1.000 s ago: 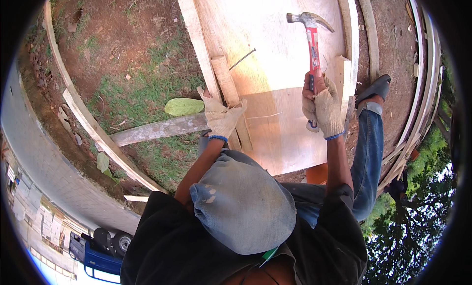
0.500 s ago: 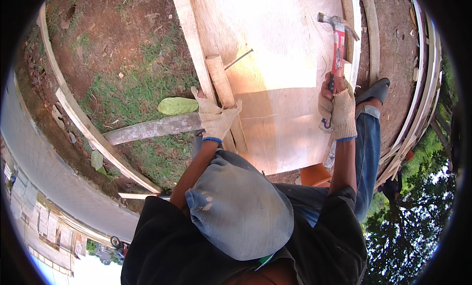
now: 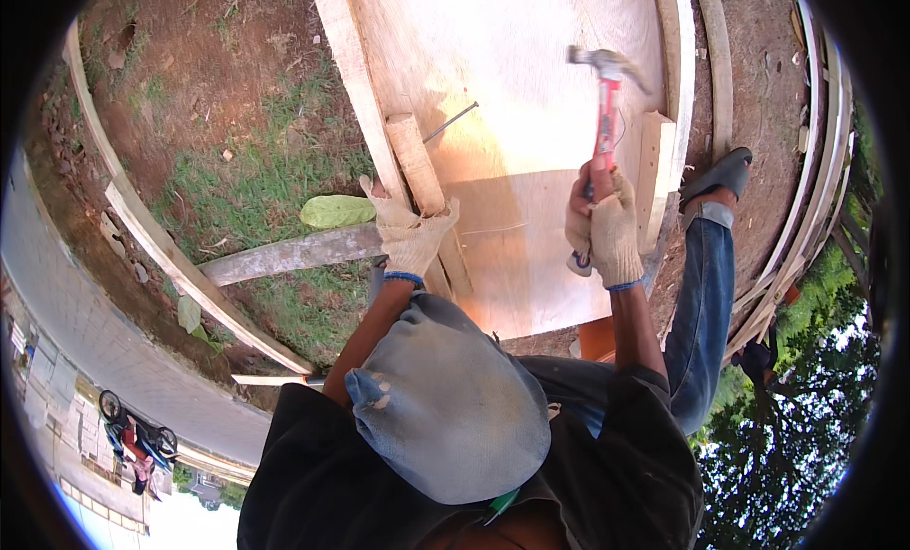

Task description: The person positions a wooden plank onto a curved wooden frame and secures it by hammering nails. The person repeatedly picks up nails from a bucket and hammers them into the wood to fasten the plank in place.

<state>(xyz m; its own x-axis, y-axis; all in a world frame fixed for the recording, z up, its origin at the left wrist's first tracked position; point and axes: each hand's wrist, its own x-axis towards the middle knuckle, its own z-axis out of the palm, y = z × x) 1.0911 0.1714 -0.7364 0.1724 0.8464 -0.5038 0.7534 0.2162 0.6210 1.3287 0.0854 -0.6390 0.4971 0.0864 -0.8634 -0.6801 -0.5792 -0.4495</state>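
Observation:
My left hand (image 3: 414,235), in a cream knit glove with the fingertips bare, is closed round a short wooden block (image 3: 413,161) and the long wooden batten (image 3: 349,71) beside it. A long nail (image 3: 451,122) sticks out slantwise from the block's right side, near its far end. In my gloved right hand (image 3: 609,229) is a claw hammer (image 3: 608,114) with a red and dark handle, its blurred head raised over the plywood panel (image 3: 531,275). The hammer head is well to the right of the nail and apart from it.
Another wooden block (image 3: 653,171) lies along the panel's right edge. A weathered plank (image 3: 294,253) and a green leaf (image 3: 337,210) lie on the grass to the left. Long wooden strips curve along both sides. An orange object (image 3: 596,339) shows under the panel's near edge.
My right hand has swung the hammer leftward, away from the panel's right edge, uncovering the block there. My left hand keeps its hold. A motorcycle has come into view at lower left.

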